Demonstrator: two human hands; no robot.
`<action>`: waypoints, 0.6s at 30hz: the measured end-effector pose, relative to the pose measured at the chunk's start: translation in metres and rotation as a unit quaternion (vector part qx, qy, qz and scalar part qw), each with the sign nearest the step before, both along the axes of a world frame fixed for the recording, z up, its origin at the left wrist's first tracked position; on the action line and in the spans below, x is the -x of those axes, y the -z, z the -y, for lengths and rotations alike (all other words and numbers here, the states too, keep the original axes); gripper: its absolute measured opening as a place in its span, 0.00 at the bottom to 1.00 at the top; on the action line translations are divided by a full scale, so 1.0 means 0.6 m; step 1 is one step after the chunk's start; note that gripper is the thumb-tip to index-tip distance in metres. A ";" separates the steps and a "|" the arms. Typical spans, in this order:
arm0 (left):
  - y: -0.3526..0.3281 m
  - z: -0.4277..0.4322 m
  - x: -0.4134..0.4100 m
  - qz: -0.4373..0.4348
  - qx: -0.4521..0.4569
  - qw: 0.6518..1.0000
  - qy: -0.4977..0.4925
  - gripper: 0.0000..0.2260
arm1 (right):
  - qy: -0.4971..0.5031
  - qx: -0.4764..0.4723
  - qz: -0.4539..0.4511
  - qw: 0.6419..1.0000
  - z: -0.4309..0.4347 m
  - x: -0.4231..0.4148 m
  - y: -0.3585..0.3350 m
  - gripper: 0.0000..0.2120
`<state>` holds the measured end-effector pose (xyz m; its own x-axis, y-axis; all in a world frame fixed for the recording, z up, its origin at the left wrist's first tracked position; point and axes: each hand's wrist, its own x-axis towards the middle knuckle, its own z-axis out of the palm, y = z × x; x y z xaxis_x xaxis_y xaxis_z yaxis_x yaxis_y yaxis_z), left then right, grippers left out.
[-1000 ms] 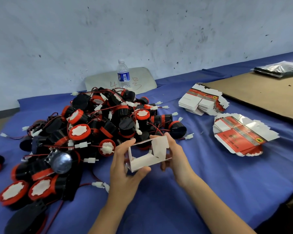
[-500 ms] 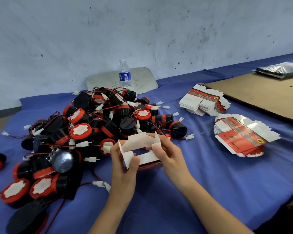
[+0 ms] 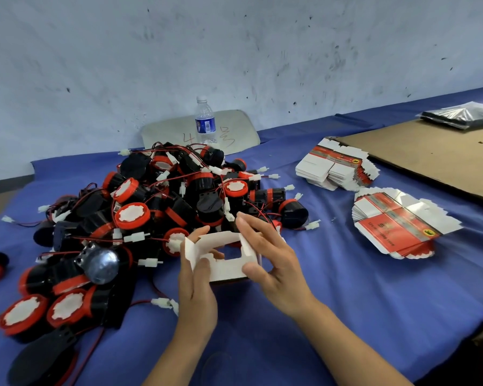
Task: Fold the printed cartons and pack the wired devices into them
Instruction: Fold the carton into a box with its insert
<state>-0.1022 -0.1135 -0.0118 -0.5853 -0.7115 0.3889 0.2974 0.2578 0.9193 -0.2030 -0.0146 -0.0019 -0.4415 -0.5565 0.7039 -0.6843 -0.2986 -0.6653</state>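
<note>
Nearest the camera, two bare forearms reach in over the blue-covered tabletop [image 3: 346,288]. Between the hands, just above the cloth, sits the half-formed carton [image 3: 226,271], its white inside facing up and its end flaps standing open.

The left hand [image 3: 197,288] grips the carton's left end. Its thumb lies across the near wall and its fingers [image 3: 200,232] curl up behind the raised left flap. The right hand [image 3: 273,271] pinches the right end, with the thumb pressed on the near right corner. Its fingers [image 3: 246,222] are nearly straight and lie over the far right flap. Both hands hold the carton and nothing else.

Just beyond and to the left spreads the pile of wired devices [image 3: 204,207], black bodies with red caps, red and black leads and white plugs. Its near edge almost touches the carton.

To the right, well apart from the hands, lies a fanned stack of flat cartons [image 3: 396,229], red print up. A second stack [image 3: 332,168] sits farther back beside a brown cardboard sheet [image 3: 430,162].

At the back, a water bottle [image 3: 205,123] stands upright near the wall.
</note>
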 end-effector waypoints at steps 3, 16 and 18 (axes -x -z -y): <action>-0.001 0.004 0.001 -0.016 -0.029 0.999 -0.007 0.15 | 0.021 -0.006 -0.093 0.995 -0.002 0.006 0.001 0.24; -0.013 0.009 -0.003 -0.003 0.158 0.987 0.019 0.24 | 0.012 -0.008 0.148 0.989 0.000 -0.003 -0.004 0.23; -0.011 0.005 -0.003 -0.003 0.141 0.990 0.015 0.25 | -0.002 -0.010 0.179 0.984 0.001 -0.004 -0.006 0.25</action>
